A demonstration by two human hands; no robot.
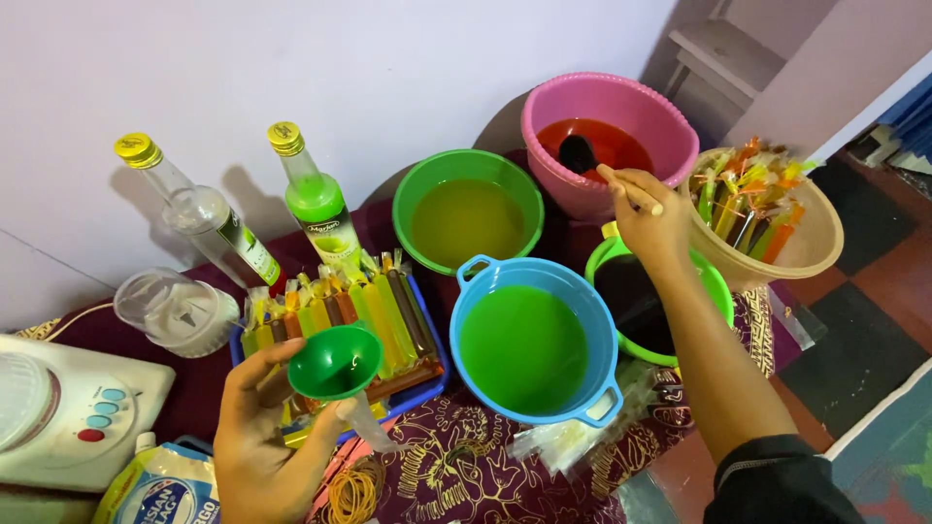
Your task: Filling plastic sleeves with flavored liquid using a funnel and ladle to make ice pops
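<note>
Left hand [254,437] was closed round a green funnel [335,362], fingers wrapped under the bowl, thumb on the near rim, with a thin clear plastic sleeve [369,423] pinched against the spout and hanging just below the grip. Right hand [649,215] was shut on a pale ladle handle [629,191], the dark ladle scoop [577,153] beyond the fingers dipped into red liquid in the pink bowl [670,121]. Between the two grips sat the blue basin [602,320] of green liquid; right under the right wrist a green bowl [716,286] of dark liquid; beyond the funnel hand a blue tray [427,388] of filled coloured ice-pop tubes [383,311]. Judgement: to do the fill well, the funnel should stay level and the sleeve mouth kept tight on the spout, else it could slip off once liquid weighs it down. The scoop would best be only part full, since it must cross the blue basin and green bowl to reach the funnel, and drips would tint them. Bringing the funnel nearer the pink bowl would shorten the carry. Pouring slowly into the funnel's centre seemed wise. Rubber bands [354,490] lay just below the left grip, on the patterned cloth [466,475].
</note>
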